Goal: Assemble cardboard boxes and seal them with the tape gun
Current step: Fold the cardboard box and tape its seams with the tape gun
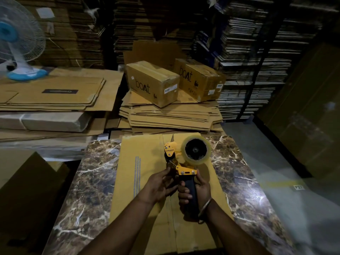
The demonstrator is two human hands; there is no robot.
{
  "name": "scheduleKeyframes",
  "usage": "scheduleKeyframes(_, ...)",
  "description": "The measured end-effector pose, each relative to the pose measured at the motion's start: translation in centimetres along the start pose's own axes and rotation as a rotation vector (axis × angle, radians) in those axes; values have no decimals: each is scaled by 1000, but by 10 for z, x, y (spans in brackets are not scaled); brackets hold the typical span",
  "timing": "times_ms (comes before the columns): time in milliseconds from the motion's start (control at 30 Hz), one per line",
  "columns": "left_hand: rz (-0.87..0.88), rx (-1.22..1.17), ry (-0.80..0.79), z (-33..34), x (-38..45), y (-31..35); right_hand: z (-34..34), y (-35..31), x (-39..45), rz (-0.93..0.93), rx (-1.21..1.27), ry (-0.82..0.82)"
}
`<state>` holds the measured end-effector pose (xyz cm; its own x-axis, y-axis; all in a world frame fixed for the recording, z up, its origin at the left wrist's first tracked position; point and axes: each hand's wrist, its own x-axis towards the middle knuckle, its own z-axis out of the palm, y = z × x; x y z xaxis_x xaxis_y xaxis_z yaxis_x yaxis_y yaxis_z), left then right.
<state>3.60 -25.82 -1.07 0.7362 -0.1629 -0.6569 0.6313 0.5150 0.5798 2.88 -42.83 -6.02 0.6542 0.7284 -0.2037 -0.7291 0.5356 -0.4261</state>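
I see the right hand [196,193] in the lower middle of the frame. Its grip is closed tight around the black handle of the yellow tape gun [184,162], and a metal bangle [205,207] sits on that wrist. The left hand [159,186] is just beside it, fingers curled in to pinch at the front of the tape gun, below the clear tape roll [196,150]. Both hands hold the tool over a flat cardboard box [143,181] that lies on the marble table [88,181]. Higher up, in the middle of the frame, two sealed boxes [152,82] rest on a pile of flat cardboard [171,116]. A fan [20,43] stands in the upper left.
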Motion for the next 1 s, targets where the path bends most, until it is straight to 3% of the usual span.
scheduleKeyframes(200,7,88,27,7,2,1,1,0,-2,-12,57,77)
scheduleKeyframes(433,58,118,26,10,5,1,3,-1,-3,-35,9,33)
scheduleKeyframes(600,351,148,150,4,-3,-7,-1,0,-1,-27,52,-6)
scheduleKeyframes(700,491,257,126,3,-10,-6,-1,0,-1,-25,71,19)
scheduleKeyframes(900,556,350,120,9,-12,-1,-2,-1,0,-17,98,48)
scheduleKeyframes(1000,524,278,108,9,-13,-1,0,-1,0,-25,71,53)
